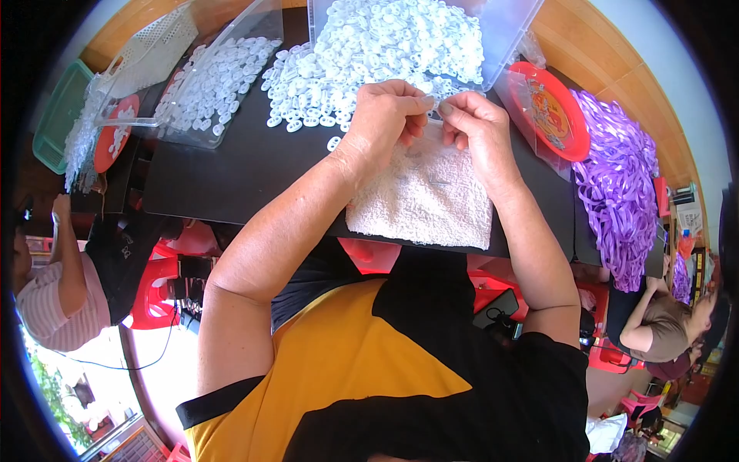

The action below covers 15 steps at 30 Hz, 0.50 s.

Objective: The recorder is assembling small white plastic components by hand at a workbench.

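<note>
My left hand (389,115) and my right hand (479,127) are close together above a cream towel (419,204). Both are closed, thumb pinched against fingers. Whatever sits between the fingertips is too small to name. Just beyond them a large heap of small white oval pieces with holes (385,54) spills out of a clear plastic bin (514,27) onto the black table (231,181). A single white piece (333,144) lies apart, beside my left wrist. On the towel rests a thin, dark, small object that I cannot identify.
Left stands a clear box (185,137) of similar pieces, with a white perforated basket (158,46) and green tray (58,115) further out. At right are a red plate (577,127) and a heap of purple ribbons (616,177). Other people sit at both sides.
</note>
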Each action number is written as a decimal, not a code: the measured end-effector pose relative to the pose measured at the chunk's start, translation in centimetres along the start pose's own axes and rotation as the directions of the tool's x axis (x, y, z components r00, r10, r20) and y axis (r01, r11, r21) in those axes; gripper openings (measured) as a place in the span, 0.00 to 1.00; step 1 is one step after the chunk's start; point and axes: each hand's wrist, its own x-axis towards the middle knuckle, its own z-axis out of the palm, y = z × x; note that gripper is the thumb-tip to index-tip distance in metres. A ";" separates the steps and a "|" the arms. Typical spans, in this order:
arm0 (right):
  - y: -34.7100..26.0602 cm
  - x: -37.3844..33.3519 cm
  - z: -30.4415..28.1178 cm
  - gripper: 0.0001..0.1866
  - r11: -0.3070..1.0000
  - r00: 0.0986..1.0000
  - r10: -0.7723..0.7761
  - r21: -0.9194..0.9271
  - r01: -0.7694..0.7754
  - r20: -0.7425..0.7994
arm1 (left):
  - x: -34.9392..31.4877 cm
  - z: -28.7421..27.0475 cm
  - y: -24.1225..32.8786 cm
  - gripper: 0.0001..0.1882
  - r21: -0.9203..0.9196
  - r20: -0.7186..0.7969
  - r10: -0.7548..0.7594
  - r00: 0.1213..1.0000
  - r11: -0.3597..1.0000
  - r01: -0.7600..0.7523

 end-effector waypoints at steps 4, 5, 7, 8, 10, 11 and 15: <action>-0.1 0.0 0.1 0.07 1.000 1.000 0.004 -0.007 -0.004 0.004 | -0.1 -0.1 0.0 0.06 -0.009 0.003 -0.001 1.000 1.000 0.001; -0.2 0.0 0.1 0.07 1.000 1.000 0.005 -0.006 -0.005 0.006 | -0.1 -0.1 0.1 0.06 -0.009 0.003 -0.002 1.000 1.000 0.002; -0.2 -0.1 0.1 0.07 1.000 1.000 0.013 -0.007 -0.013 0.002 | -0.1 0.0 0.1 0.06 -0.017 0.002 -0.001 1.000 1.000 0.001; -0.3 -0.1 0.0 0.07 1.000 1.000 0.014 -0.007 -0.014 0.003 | -0.1 0.0 0.1 0.06 -0.025 0.004 0.000 1.000 1.000 0.000; -0.3 -0.2 0.0 0.07 1.000 1.000 0.018 -0.017 -0.018 -0.003 | 0.0 0.0 0.0 0.06 -0.028 0.002 -0.005 1.000 1.000 0.005; -0.3 -0.1 0.0 0.07 1.000 1.000 0.018 -0.016 -0.018 -0.001 | 0.0 0.0 0.0 0.06 -0.031 0.003 -0.010 1.000 0.999 0.010; -0.1 0.0 0.0 0.08 1.000 1.000 0.012 -0.018 -0.012 0.006 | 0.0 -0.1 0.0 0.06 -0.021 0.006 -0.010 1.000 1.000 0.010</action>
